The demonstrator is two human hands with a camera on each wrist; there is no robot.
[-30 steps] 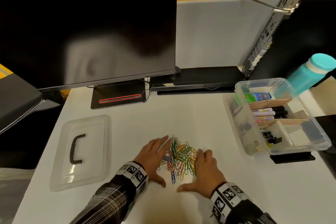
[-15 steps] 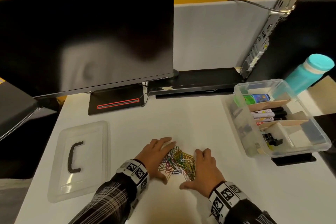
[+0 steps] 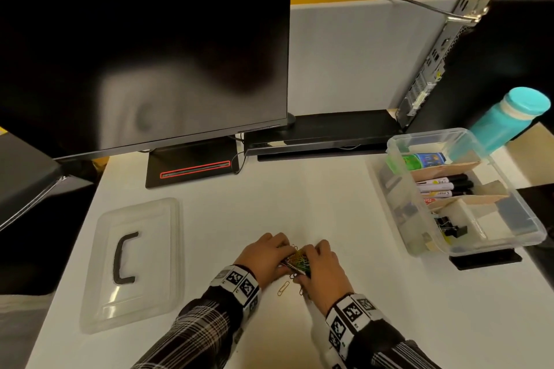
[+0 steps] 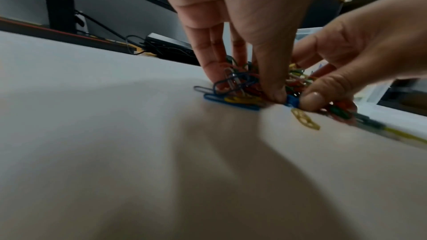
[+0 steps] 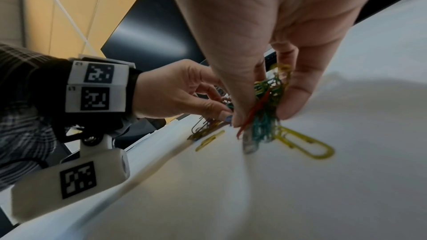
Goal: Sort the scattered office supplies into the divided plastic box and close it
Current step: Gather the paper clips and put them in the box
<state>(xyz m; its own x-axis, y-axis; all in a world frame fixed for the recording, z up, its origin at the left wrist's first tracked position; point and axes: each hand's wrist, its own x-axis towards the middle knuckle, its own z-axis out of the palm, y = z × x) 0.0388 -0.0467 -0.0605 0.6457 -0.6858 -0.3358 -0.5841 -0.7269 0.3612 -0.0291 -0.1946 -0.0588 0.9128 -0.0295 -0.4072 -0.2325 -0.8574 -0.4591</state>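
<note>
Coloured paper clips (image 3: 296, 260) bunched on the desk; open divided box (image 3: 467, 237) well right.

Plaid sleeves (image 3: 207, 326); white wristbands (image 3: 239, 281) with black square markers.

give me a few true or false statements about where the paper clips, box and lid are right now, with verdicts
1. Both hands, left hand and right hand, pinch the bunch of paper clips between them. True.
2. The lid is already on the plastic box. False: it lies flat on the desk to the left, handle up, and the box is open.
3. A yellow paper clip lies loose on the desk outside the bunch. True.
4. The markers are scattered on the desk. False: they lie in a compartment of the box.
5. The black binder clips sit in a box compartment. True.
</note>
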